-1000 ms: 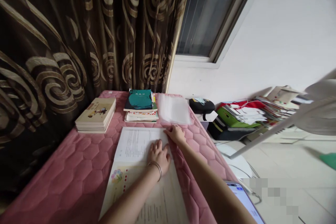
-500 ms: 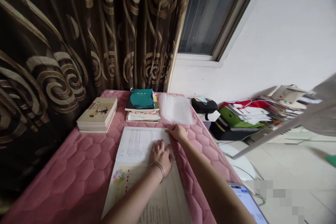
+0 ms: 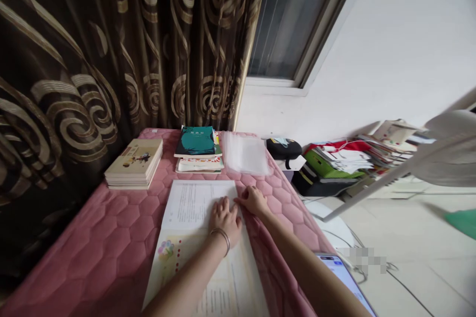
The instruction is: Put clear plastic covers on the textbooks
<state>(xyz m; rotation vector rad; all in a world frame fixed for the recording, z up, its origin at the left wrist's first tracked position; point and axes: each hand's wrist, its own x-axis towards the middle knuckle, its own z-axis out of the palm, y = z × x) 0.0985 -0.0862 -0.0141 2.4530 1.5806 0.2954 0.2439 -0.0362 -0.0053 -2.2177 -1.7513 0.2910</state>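
An open book (image 3: pixel 189 213) lies on the pink quilted bed cover, its spread pages showing printed text and a colourful flower picture. My left hand (image 3: pixel 225 220), with a bangle at the wrist, rests on the pages with its fingers spread. Just beyond it, my right hand (image 3: pixel 253 201) has its thumb and fingers pinched together at the book's right edge. Whether they grip the page, the cover or a clear film there is hard to make out. Past the book lies a stack of clear plastic sheets (image 3: pixel 247 154).
On the bed cover (image 3: pixel 122 237) stand a pile of beige books (image 3: pixel 136 161) and a stack topped by a teal book (image 3: pixel 197 141). A phone (image 3: pixel 344 280) lies at the right edge. Beyond are a black case (image 3: pixel 284 149), a fan (image 3: pixel 372 183), and piled papers (image 3: pixel 351 161).
My right hand has slid a little toward me along the book's right edge. My left hand stays pressed on the pages. The view has shifted slightly.
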